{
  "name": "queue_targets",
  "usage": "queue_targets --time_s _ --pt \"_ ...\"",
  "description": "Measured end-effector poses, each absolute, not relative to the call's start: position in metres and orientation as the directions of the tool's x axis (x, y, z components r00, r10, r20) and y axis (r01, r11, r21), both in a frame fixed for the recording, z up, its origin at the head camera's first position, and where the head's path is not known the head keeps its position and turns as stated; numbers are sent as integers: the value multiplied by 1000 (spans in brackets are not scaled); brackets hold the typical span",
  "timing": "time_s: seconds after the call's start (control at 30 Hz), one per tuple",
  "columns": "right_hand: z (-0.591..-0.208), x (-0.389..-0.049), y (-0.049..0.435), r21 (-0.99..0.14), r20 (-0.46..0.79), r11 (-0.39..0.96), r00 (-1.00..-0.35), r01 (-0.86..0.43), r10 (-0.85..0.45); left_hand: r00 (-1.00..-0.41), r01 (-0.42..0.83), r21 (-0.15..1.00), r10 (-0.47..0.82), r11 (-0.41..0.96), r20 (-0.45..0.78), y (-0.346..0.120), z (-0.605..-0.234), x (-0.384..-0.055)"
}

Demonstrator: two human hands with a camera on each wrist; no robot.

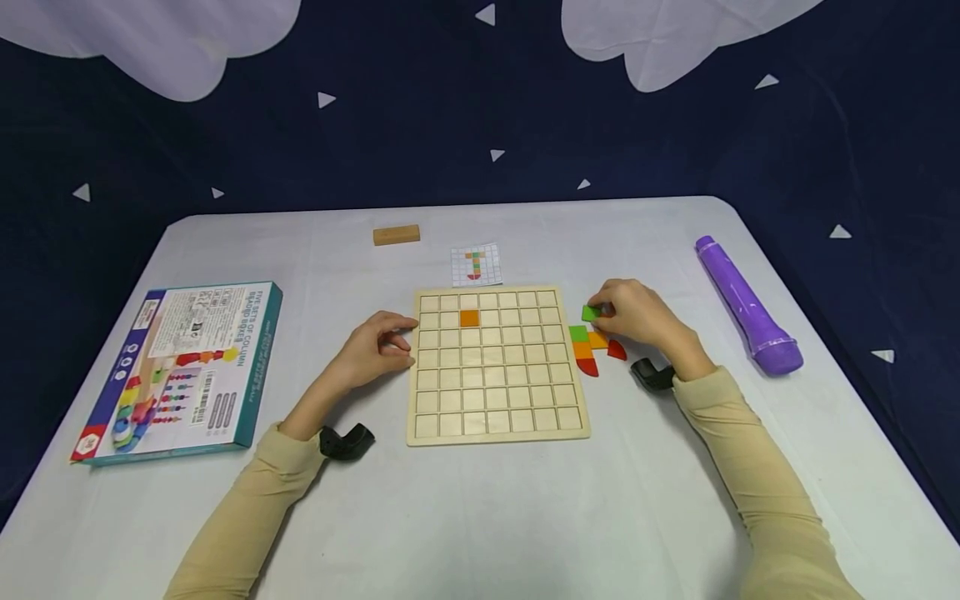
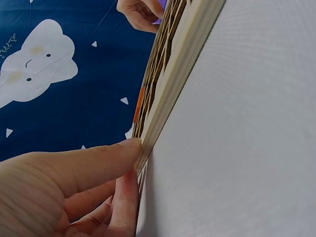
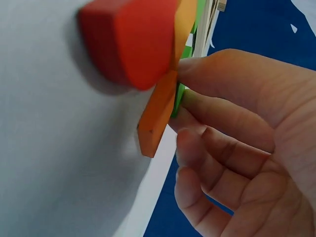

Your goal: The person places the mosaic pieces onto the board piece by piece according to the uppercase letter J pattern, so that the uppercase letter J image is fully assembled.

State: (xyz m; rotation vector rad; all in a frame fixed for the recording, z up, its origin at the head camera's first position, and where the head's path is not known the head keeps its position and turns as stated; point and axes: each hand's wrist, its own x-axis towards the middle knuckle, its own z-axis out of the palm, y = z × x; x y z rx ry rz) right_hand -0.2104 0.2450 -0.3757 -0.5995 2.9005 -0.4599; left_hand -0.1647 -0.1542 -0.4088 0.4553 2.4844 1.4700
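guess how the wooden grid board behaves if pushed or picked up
The wooden grid board looks stiff and straight-edged, so it probably won't sag when lifted. Lying flat and broad, it seems unlikely to roll or tip if pushed. The orange square set in it might slide out if tilted.

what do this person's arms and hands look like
The left hand and right hand wear no visible gloves or rings. A plain, pale tan fabric left sleeve and matching right sleeve end near the wrists. A curved black device sits by the left wrist, another by the right.
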Motion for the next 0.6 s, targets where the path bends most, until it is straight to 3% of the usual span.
queue_targets --time_s 0.6 --pt "-361 -211 224 -291 55 850 -895 -439 -443 -930 145 882 366 449 -33 -153 -408 -165"
